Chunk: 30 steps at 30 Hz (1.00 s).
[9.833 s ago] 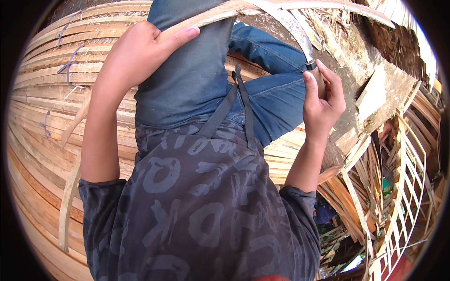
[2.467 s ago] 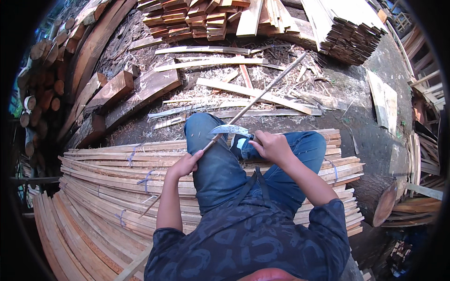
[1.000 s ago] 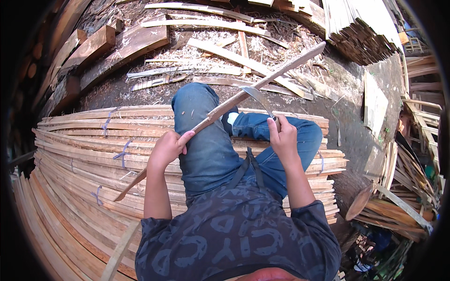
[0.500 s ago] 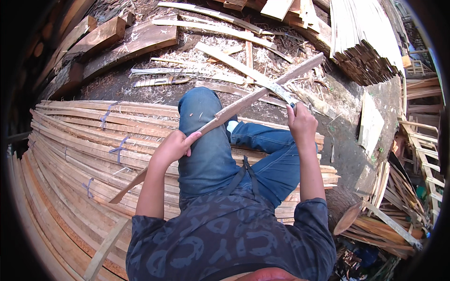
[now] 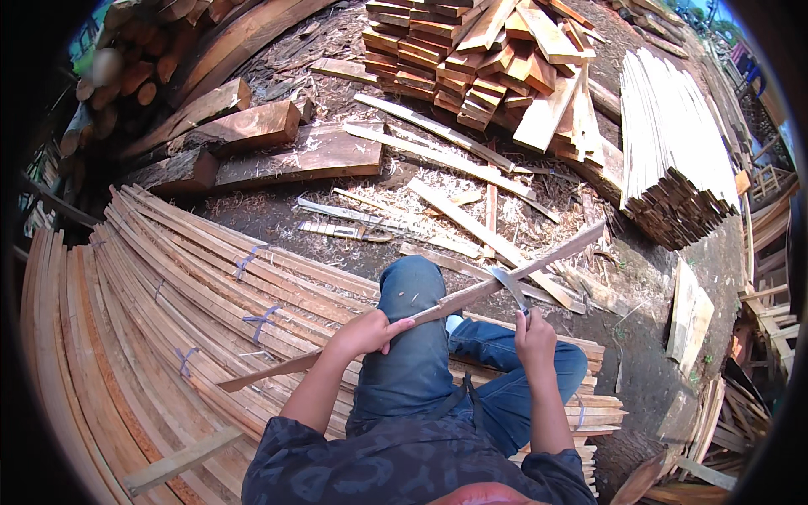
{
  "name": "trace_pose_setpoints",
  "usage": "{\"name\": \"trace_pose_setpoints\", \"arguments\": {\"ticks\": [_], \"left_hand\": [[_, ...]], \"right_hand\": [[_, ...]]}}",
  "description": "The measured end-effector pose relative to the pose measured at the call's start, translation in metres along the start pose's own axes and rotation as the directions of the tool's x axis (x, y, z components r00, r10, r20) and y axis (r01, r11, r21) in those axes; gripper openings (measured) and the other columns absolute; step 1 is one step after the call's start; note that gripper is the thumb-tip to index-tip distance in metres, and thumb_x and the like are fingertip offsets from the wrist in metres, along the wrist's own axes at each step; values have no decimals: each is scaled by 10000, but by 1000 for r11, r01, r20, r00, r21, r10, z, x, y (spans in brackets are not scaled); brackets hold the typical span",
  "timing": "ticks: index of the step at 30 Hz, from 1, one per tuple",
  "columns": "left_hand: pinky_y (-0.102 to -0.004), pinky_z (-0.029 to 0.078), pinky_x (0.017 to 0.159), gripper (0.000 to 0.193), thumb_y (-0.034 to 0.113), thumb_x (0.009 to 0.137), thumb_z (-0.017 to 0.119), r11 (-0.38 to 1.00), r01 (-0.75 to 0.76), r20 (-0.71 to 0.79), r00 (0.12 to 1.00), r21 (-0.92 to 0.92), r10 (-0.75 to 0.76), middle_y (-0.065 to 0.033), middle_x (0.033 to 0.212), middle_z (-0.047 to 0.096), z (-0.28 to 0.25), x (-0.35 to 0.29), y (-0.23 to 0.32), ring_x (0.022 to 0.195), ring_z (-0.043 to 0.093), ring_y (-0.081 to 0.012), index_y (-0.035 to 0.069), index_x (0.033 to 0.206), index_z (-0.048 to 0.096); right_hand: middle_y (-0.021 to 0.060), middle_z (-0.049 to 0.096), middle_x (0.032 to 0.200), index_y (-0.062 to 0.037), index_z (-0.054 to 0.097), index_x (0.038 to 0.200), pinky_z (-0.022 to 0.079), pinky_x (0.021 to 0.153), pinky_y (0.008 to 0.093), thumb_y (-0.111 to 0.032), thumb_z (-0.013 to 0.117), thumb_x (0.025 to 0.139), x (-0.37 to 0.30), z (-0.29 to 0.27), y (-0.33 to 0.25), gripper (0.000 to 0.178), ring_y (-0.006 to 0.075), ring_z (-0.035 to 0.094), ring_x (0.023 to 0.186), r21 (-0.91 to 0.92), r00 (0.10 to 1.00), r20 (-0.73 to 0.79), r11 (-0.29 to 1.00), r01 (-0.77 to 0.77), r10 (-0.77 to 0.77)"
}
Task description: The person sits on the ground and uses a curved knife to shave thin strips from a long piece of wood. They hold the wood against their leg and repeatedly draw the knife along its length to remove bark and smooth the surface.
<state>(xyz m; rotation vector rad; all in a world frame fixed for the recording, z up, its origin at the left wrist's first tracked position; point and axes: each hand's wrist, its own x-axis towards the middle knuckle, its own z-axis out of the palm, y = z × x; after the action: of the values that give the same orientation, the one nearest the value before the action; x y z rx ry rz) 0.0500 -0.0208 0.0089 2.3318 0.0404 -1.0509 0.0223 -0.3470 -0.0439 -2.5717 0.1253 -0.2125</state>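
Observation:
My left hand (image 5: 370, 331) is closed around a long, thin wooden strip (image 5: 551, 257). The strip slopes across my knee, from low on the left up to the far right. In my closed right hand (image 5: 535, 334) is a knife (image 5: 508, 286). Its curved blade points away from me and meets the strip beyond my knee. Most of the knife's handle is hidden by my fingers.
Bundles of tied wooden strips (image 5: 210, 286) lie under and left of me. Shavings and loose slats (image 5: 484, 231) cover the ground ahead. Thick beams (image 5: 299, 153), stacked boards (image 5: 480, 63) and a pale slat bundle (image 5: 673, 143) lie farther off.
The whole view has tipped upward, showing more stacked wood ahead. Against the strip, the knife blade has turned more upright. Both hands keep their hold.

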Motion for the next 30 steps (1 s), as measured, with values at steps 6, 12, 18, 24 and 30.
{"name": "trace_pose_setpoints", "arguments": {"ticks": [6,12,18,24,30], "left_hand": [[-366,512,682,794,702,867,442,1000,27,2,1000,-15,-27,-132,527,592,1,-7,-12,575,620,-289,22,512,649],[-364,510,720,822,750,831,439,997,69,-69,995,-45,-72,-140,544,604,-1,-12,-29,613,633,-297,29,493,642],[-368,509,731,845,800,794,426,995,56,-168,983,-79,-69,-135,550,610,4,-19,-38,640,647,-285,39,506,655],[-400,524,687,845,806,758,467,989,114,-262,961,95,-86,-171,629,643,4,-34,-29,678,660,-328,8,566,669],[-427,512,640,742,723,702,637,992,74,-491,871,97,-17,-186,605,620,18,-39,-32,664,659,-347,-15,637,678]], "right_hand": [[138,611,641,-76,502,787,481,518,462,-339,558,937,43,3,10,308,359,617,570,-244,993,-47,965,92,-107],[280,644,823,23,644,922,469,695,554,-420,447,974,65,-79,190,487,465,622,808,-314,864,-290,813,-491,411],[143,531,632,32,518,735,408,592,406,-422,449,987,-49,-44,209,524,287,480,586,220,832,-337,896,-387,442],[-42,327,513,-152,401,758,217,298,230,-488,436,984,-79,22,72,406,67,281,347,827,679,209,243,-506,704],[-29,364,558,-121,419,822,246,302,208,-414,405,1019,-58,22,21,353,48,313,362,894,887,236,269,-358,396]]}}
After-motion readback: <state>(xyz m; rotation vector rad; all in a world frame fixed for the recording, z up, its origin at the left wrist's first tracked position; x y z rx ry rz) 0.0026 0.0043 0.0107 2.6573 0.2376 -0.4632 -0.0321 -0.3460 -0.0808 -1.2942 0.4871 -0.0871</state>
